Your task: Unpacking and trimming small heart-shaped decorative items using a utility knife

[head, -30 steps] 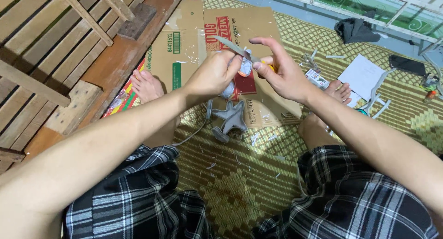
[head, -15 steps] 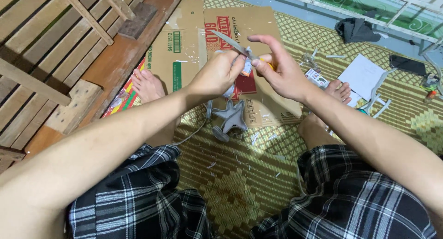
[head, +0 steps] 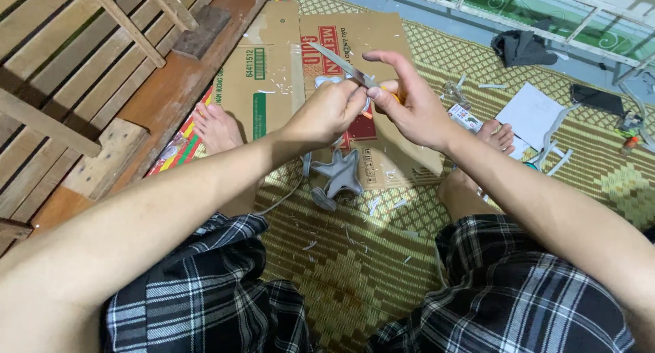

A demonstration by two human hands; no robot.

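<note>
Scissors (head: 341, 65) with thin metal blades and an orange handle sit in the right hand (head: 408, 104), fingers closed through the grip, blades nearly together on a small pale piece (head: 332, 82) pinched by the left hand (head: 326, 114). Below, a grey star-shaped plastic part (head: 341, 175) lies on flattened brown cardboard (head: 273, 73) printed with red and green panels, over a woven mat (head: 341, 257).

1. We sit on a green-and-yellow woven mat (head: 355, 257) covering the floor.
2. Flattened cardboard (head: 273, 73) lies at upper centre, a grey star-shaped part (head: 339, 175) on its near edge.
3. White paper (head: 529, 114) and a dark cloth (head: 522, 47) lie upper right.
</note>
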